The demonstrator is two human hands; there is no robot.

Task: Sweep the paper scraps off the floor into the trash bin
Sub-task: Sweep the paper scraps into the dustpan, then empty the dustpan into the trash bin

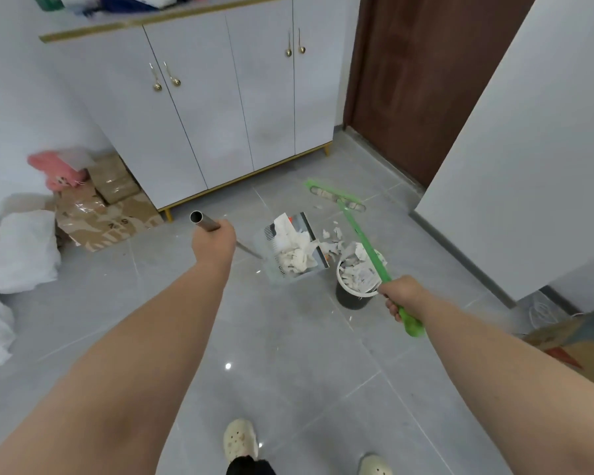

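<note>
Head view: the left hand (213, 242) reaches out over the floor (288, 354), its fingers clenched round the metal handle (204, 222) of a dustpan (294, 248). The grip sits near the top of the tube, which probably gives leverage to steer and tip the pan from standing height. The pan is heaped with paper scraps and sits just left of the trash bin (354, 296), near enough to be emptied with a short swing. Blur hides whether it touches the tiles.

The right hand (403, 296) has its fingers (393, 311) wrapped round the green broom (362, 241) close to its near end. The shaft passes over the bin's rim, and the broom head (336, 197) lies farther off, towards the white cabinet (220, 108). That places the bristles behind the loose paper scraps (333, 234), which lie on the floor between the head and the pan. A pull towards the person would likely drive them in.

The bin already holds torn paper up to its rim, so most of the job looks done. What remains is the pan load and the small scatter.
</note>
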